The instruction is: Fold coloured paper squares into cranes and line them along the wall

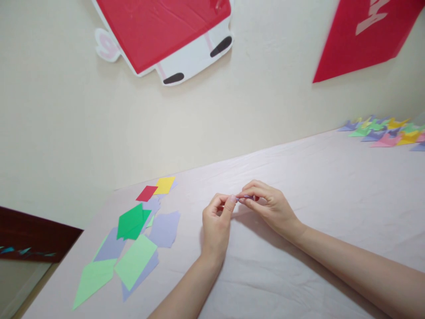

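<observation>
Pale cloth-covered desk (299, 274) takes up most of the lower frame. Loose paper sheets (136, 261), mostly green + lilac, overlap at lower left. Bunch of folded paper pcs (387, 141) at the right edge, a bit above mid-height. R hand (274, 208) & L hand (217, 221) meet nr center, fingers of both pinching a thin purple paper pc (247, 196) btwn them, mostly hidden tho.
</observation>
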### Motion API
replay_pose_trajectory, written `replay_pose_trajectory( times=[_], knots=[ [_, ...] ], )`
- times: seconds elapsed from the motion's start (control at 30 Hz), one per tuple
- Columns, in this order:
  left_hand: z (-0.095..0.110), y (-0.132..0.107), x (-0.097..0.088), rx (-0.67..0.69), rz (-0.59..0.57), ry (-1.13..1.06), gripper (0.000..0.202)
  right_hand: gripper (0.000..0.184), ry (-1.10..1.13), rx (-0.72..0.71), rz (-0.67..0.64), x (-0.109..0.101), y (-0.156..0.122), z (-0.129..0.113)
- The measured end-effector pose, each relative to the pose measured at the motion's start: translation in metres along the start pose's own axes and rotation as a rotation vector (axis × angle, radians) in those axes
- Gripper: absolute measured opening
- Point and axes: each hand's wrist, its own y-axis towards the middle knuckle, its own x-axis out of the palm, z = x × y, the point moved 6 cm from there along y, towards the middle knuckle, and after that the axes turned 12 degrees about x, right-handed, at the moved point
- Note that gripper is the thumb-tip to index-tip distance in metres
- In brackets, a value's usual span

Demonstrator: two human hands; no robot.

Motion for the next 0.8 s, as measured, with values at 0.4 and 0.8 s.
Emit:
replay_pose_trajectory(
  times=[0.4,0.8],
  knots=[
    [-0.013,-0.001,0.006,-0.278,0.004,-0.213,0.026,0.012,-0.077,-0.130,0.011,0.000,-0.002,-0.005],
    [-0.014,0.004,0.011,-0.436,-0.196,-0.401,0.029,0.009,0.145,0.036,-0.041,-0.001,0.002,0.007]
  ],
)
